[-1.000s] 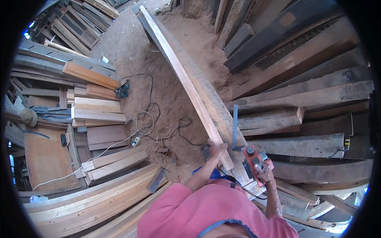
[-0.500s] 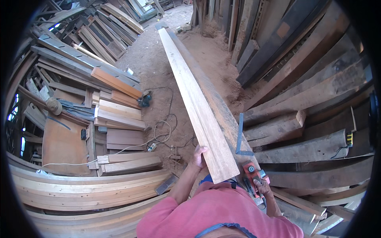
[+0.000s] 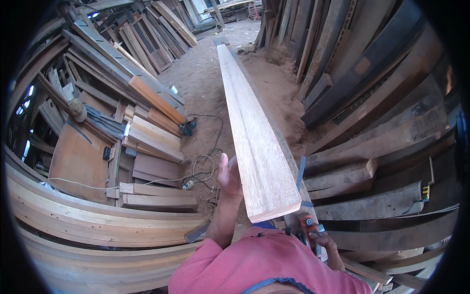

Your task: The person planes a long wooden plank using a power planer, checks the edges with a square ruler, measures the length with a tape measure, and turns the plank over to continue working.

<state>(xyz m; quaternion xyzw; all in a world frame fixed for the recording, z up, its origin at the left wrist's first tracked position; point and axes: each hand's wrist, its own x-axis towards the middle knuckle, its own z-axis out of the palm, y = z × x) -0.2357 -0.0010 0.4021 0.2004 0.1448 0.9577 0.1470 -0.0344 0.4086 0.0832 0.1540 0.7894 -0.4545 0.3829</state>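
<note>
A long pale wooden plank (image 3: 254, 147) runs away from me along a narrow dusty beam (image 3: 289, 147), its near end raised toward me. My left hand (image 3: 230, 175) supports the plank at its left edge; the thumb stands up free of the wood, and the fingers pass out of sight beneath it. On the beam's near end, to the right, is a red electric planer (image 3: 307, 223). My right hand (image 3: 323, 240) is closed around the planer's handle. A metal try square (image 3: 301, 174) lies on the beam, partly covered by the plank.
Stacked boards (image 3: 156, 191) and a green power tool (image 3: 188, 127) lie at the left. A cable (image 3: 218, 132) winds over the sawdust-covered floor to a white socket block (image 3: 188, 184). Heavy timbers (image 3: 372, 203) crowd the right side, with a yellow tape measure (image 3: 426, 192) on one.
The plank's near end has risen and tilted, showing its end face and hiding more of the square. My left hand's thumb has come off the plank's top. My right hand stays on the planer.
</note>
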